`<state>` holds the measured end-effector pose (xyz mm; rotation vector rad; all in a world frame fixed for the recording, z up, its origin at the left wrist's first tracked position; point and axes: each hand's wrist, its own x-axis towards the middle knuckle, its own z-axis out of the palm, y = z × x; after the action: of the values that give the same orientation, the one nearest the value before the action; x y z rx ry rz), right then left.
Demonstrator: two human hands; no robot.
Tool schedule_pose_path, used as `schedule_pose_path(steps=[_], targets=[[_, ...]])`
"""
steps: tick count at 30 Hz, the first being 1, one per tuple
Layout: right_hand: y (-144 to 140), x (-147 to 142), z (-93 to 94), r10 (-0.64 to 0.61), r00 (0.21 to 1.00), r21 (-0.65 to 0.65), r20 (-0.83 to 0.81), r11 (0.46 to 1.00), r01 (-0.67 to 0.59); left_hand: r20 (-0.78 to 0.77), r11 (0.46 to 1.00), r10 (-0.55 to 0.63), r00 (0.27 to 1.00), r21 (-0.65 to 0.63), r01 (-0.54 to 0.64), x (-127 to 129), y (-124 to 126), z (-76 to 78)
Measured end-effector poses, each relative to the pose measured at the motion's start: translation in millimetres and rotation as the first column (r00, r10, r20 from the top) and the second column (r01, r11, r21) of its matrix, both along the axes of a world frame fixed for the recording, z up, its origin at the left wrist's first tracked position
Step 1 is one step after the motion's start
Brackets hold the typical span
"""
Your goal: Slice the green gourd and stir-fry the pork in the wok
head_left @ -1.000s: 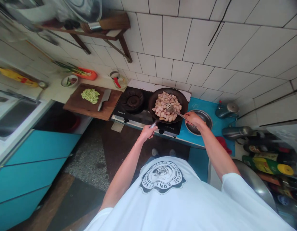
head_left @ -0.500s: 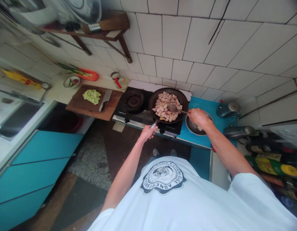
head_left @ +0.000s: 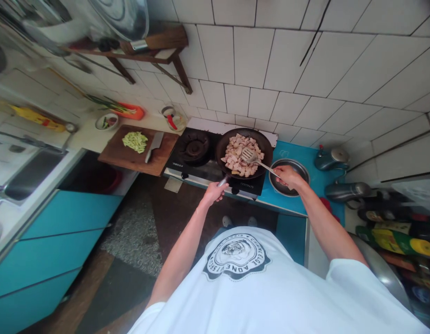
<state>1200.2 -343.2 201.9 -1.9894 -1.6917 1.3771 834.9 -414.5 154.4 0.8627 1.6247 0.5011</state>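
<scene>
A dark frying pan (head_left: 221,147) sits on the right burner of the gas stove (head_left: 208,172), holding many pale pink cubes of meat (head_left: 235,155). My left hand (head_left: 215,193) is wrapped round the pan's handle at the front. In my right hand (head_left: 287,177) is the handle of a slotted metal turner (head_left: 250,155), gripped from the right side. The turner's slotted head rests on top of the meat, its slots facing up. Beneath my right hand, on the blue surface, stands a round metal bowl (head_left: 304,171), partly covered by the hand.
Left of the stove, a cutting board (head_left: 113,150) carries chopped green vegetable (head_left: 135,142) and a cleaver (head_left: 156,141). Behind it are a small bowl (head_left: 106,121) and an orange tray (head_left: 135,111). Metal kettles (head_left: 335,160) and bottles (head_left: 399,241) stand at right. A wooden shelf (head_left: 159,54) juts out above.
The turner's head has come up and turned, now showing its slots on top of the meat. My right hand has shifted slightly down; my left still holds the pan handle.
</scene>
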Motion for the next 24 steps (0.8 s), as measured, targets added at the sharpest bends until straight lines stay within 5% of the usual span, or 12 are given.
schedule_pose_path(steps=[4, 7, 11, 19, 24], targets=[[9.3, 0.0, 29.9, 0.183, 0.901, 0.197, 0.393, 0.941, -0.276, -0.004, 1.0, 0.002, 1.0, 0.003, -0.002, -0.2, -0.1, -1.1], [17.2, -18.6, 57.0, 0.248, 0.754, 0.158, 0.608, 0.893, -0.422, 0.008, 1.0, -0.006, 1.0, 0.01, 0.006, -0.3, 0.0, -1.7], [26.5, -51.1, 83.0, 0.269, 0.67, 0.063, 0.692, 0.902, -0.427, 0.015, 1.0, 0.003, 1.0, 0.003, -0.004, 0.1, -0.3, 0.3], [74.3, -79.6, 84.9, 0.354, 0.684, -0.124, 0.638, 0.924, -0.362, 0.007, 1.0, -0.01, 1.0, 0.01, 0.009, -0.8, 0.2, -2.8], [85.9, -72.0, 62.1, 0.347, 0.85, -0.247, 0.396, 0.932, -0.266, 0.001, 1.0, -0.017, 1.0, 0.011, 0.017, -1.9, 0.9, -6.6]])
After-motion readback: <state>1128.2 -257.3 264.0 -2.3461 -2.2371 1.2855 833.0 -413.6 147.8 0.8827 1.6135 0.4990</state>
